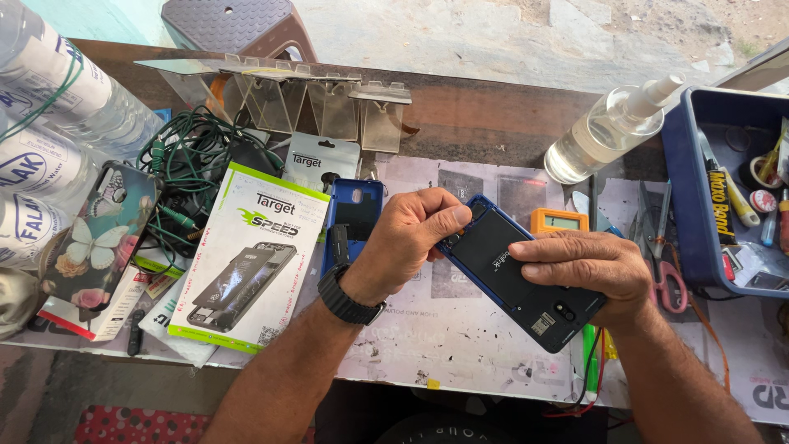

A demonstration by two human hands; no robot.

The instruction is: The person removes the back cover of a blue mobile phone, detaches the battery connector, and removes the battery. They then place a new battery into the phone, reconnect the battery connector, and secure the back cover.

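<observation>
A blue phone [526, 284] with its back removed lies tilted above the work mat, its black battery showing. My right hand [588, 267] lies flat over its lower half and holds it. My left hand [411, 234], with a black watch on the wrist, pinches the phone's upper left corner with thumb and fingertips. A blue back cover [355, 215] lies on the mat just behind my left hand.
A white and green battery box [246, 259], a butterfly phone case [99, 238] and green cables [193, 160] lie at the left. A spray bottle [608, 127], a blue tool tray [682, 177], pink-handled scissors [662, 255] and a small orange meter [559, 220] are at the right. Water bottles [49, 115] stand far left.
</observation>
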